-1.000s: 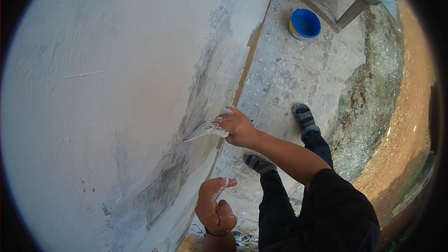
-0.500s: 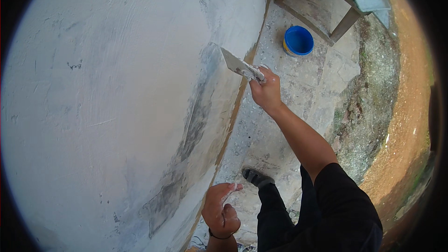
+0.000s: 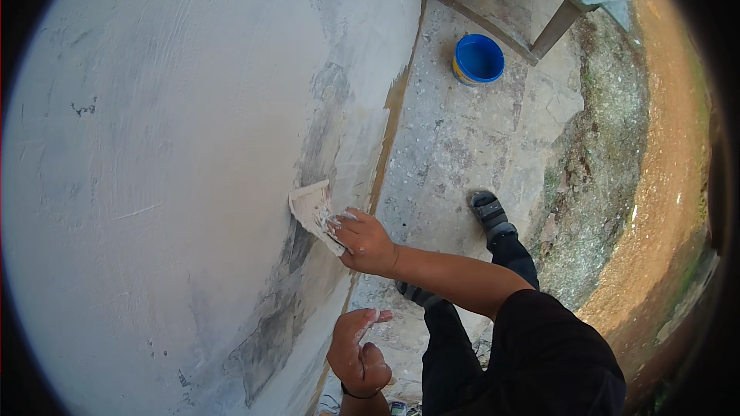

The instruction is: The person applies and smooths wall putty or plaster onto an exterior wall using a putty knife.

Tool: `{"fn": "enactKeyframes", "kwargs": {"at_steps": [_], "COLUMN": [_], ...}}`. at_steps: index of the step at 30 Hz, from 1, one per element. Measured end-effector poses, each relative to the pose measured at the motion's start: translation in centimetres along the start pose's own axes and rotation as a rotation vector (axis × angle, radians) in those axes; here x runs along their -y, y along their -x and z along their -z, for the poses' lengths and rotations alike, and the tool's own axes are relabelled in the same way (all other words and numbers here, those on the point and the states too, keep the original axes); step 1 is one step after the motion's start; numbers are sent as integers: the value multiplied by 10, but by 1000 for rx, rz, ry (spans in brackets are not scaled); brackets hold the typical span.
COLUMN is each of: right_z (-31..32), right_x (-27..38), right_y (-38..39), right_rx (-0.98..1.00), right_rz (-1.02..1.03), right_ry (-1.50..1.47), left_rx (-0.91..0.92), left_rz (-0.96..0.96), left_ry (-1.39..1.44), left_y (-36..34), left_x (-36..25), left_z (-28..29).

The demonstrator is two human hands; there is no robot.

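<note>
My right hand [image 3: 368, 243] is closed around a wide, flat putty knife [image 3: 312, 212] smeared with white paste. The blade lies against the white wall [image 3: 208, 146], over a dark grey unevenly covered strip [image 3: 297, 250]. Paste also coats some of the fingers. Below it, close to the foot of the wall, my left hand [image 3: 359, 354] is bent with curled fingers, one finger and the thumb apart. White paste marks its fingertips, and I see nothing held in it.
A blue bucket [image 3: 479, 58] stands on the spattered concrete floor [image 3: 462, 154]. Past it is a wooden stand [image 3: 555, 31] with a pale, stained top. A brown strip [image 3: 395, 108] runs along the wall's base. My sandalled foot [image 3: 490, 212] is on the floor; orange soil [image 3: 632, 254] lies at the right.
My right hand has brought the putty knife down and left, from higher up near the wall's base strip onto the dark strip. A foot has come into view. My left hand barely moved.
</note>
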State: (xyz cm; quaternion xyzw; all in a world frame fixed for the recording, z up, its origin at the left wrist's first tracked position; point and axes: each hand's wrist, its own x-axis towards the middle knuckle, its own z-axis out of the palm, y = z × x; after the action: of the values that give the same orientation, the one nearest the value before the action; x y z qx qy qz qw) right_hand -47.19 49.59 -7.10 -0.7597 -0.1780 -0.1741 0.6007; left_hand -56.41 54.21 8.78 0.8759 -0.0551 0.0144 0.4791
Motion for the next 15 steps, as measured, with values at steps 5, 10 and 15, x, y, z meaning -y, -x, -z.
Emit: {"fn": "enactKeyframes", "kwargs": {"at_steps": [5,10,15], "right_z": [47,82,101], "right_x": [-22,-92,-136], "right_y": [5,-81,-134], "right_rx": [192,76,-76], "right_rz": [29,28,86], "right_ry": [-78,-90,8], "left_rx": [41,11,-14], "left_rz": [-33,35,125], "left_ry": [35,24,64], "left_y": [-20,-38,-50], "left_x": [-2,-7,-15], "left_z": [-20,-42,-62]}}
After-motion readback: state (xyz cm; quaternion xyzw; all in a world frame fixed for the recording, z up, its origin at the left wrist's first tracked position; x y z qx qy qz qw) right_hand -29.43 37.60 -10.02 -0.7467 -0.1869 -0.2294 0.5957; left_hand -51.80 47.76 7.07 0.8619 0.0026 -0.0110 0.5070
